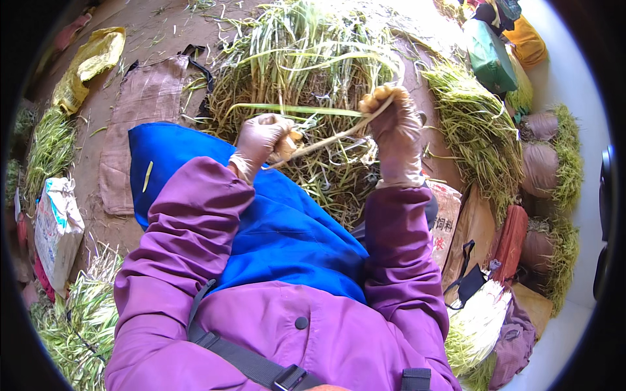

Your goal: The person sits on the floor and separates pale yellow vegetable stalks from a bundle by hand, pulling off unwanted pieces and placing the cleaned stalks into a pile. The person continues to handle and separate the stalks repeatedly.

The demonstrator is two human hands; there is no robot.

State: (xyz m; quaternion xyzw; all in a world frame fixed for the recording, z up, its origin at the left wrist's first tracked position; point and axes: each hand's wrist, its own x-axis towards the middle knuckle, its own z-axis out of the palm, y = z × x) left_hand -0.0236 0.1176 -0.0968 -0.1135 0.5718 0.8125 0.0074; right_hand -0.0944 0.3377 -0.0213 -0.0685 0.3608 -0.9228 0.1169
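Observation:
Both my hands wear thin, pale, soiled gloves. Between them stretches a long pale stalk point(337, 139). Its lower end passes by the fist of my left hand point(264, 139), where the fingers are pinched together. My right hand point(395, 124) grips it higher up, with green leaves point(337, 58) curving up and away to the left from the fingers. One flat green leaf point(303, 108) runs across from near the right fingers towards the left. Below and beyond my hands lies a big heap of long-leaved green plants point(293, 63) with tangled brown roots. Blue cloth point(293, 234) covers my lap.
A brown cloth point(144, 102) and a yellow woven sack point(90, 63) lie on the floor at left. More green bundles point(477, 122) lie at right, beside a printed sack point(444, 215). Trimmed white stalks point(481, 317) rest at lower right. A white bag point(58, 229) stands at left.

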